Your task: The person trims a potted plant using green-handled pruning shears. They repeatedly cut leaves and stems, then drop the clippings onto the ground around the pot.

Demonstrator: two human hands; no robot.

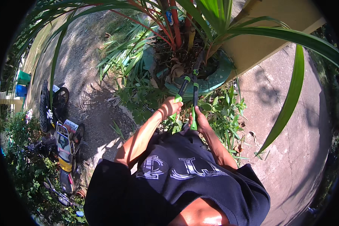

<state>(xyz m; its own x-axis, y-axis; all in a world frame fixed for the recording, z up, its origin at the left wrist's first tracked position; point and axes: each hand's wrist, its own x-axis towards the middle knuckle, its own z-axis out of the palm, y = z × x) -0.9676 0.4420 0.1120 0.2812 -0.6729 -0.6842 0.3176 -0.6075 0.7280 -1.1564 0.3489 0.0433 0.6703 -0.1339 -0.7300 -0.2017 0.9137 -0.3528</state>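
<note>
My left hand [170,108] grips one green-and-black handle of a pair of loppers [195,72], and my right hand [199,120] grips the other. The two handles stand slightly apart. The dark blades reach over the rim of a round green planter [214,85], in among the stems; what lies between them cannot be told. Red and brown stems [175,26] of a long-leaved plant rise from the planter, with dry leaves [177,70] around their base.
Long green leaves [289,104] arch overhead and to the right. Leaf strips [127,53] lie heaped left of the planter. A tan wall [260,48] meets cracked concrete [282,118] at the right. Low weeds [226,113] grow below the planter; motorcycles [65,152] stand far left.
</note>
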